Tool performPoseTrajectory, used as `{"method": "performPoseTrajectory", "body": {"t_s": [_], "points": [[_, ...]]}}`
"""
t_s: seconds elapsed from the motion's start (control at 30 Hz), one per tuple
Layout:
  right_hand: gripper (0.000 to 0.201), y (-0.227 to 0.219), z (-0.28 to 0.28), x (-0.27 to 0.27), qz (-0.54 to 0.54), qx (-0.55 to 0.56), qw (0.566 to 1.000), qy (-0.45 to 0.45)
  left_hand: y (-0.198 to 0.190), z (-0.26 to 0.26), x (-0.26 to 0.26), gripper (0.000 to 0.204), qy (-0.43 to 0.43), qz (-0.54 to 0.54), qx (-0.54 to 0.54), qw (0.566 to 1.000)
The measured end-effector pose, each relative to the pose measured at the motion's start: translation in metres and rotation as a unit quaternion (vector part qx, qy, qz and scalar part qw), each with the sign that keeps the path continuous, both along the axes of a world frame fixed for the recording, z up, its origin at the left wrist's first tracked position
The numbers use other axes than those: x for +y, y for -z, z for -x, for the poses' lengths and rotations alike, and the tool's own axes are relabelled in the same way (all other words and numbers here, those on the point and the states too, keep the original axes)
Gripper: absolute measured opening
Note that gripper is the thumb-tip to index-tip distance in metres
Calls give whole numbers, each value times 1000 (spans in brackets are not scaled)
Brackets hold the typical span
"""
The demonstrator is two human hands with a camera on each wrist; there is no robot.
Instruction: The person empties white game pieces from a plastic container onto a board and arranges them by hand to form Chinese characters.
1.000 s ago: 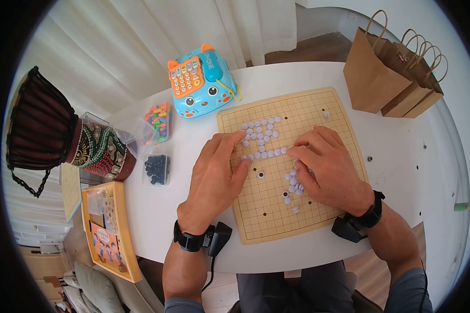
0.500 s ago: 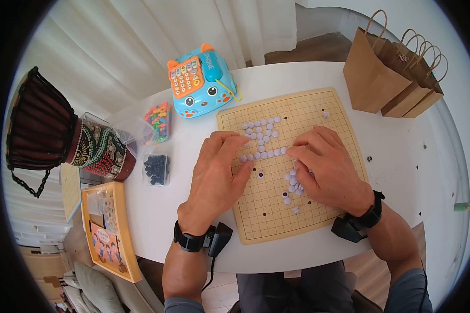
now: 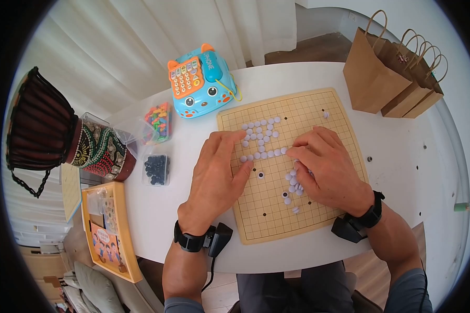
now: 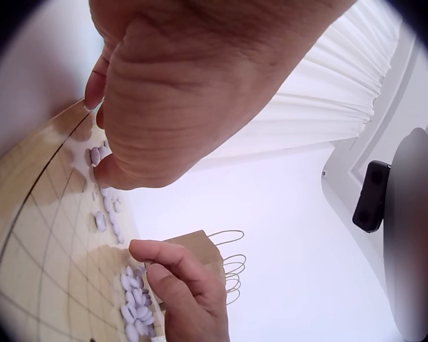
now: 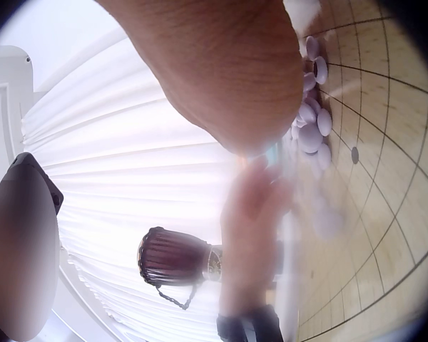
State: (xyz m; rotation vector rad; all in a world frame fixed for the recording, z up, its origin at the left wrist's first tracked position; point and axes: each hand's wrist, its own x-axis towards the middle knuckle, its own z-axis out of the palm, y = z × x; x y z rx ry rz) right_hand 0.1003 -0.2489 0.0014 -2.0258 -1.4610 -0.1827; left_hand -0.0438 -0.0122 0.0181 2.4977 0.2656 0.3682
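Observation:
White Go stones (image 3: 263,155) form a pattern on the wooden board (image 3: 269,224), with one row running crosswise between the hands. My left hand (image 3: 214,169) rests at the left end of that row, thumb and forefinger spread on either side of it, fingertips close to the stones. At the row's right end, the bent forefinger of my right hand (image 3: 329,167) touches the last stone. Its thumb is apart from the forefinger, over a loose pile of white stones (image 3: 293,180), partly hidden by the hand. In the left wrist view, the right hand (image 4: 185,285) hovers beside this pile.
A clear box of black stones (image 3: 156,169), a box of colourful pieces (image 3: 158,119) and a toy phone (image 3: 202,83) stand left of and behind the board. Paper bags (image 3: 376,73) stand at the back right. A drum (image 3: 42,122) is at the far left.
The left forefinger moved slightly right over a stone, then back, uncovering it again. The stones at the row's left end shifted a little. The right hand has stayed in place.

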Motion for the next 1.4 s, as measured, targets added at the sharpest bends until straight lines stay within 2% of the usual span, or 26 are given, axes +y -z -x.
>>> {"method": "performPoseTrajectory", "body": {"t_s": [0.27,0.37,0.53,0.63,0.9,0.97,1.13,1.4], "points": [[27,-1,0,1,-2,-1,1000,-1,-1,2,0,44,26,-24,0,999],[28,0,0,1,-3,2,1000,-2,0,3,0,49,30,-48,-16,998],[31,-1,1,2,-2,-1,1000,0,1,2,-1,65,9,-24,-8,1000],[31,-4,2,6,-1,-11,1000,1,0,1,-2,67,4,-19,6,1000],[40,-1,9,17,36,-62,997,-20,10,1,0,68,19,-22,-16,999],[47,-1,10,19,60,-52,997,-18,12,2,1,68,18,-22,-20,999],[48,1,10,22,88,-50,994,-30,18,2,0,70,26,-34,-61,997],[54,2,8,22,127,-42,990,-39,15,2,-1,72,23,-34,-48,998]]}}
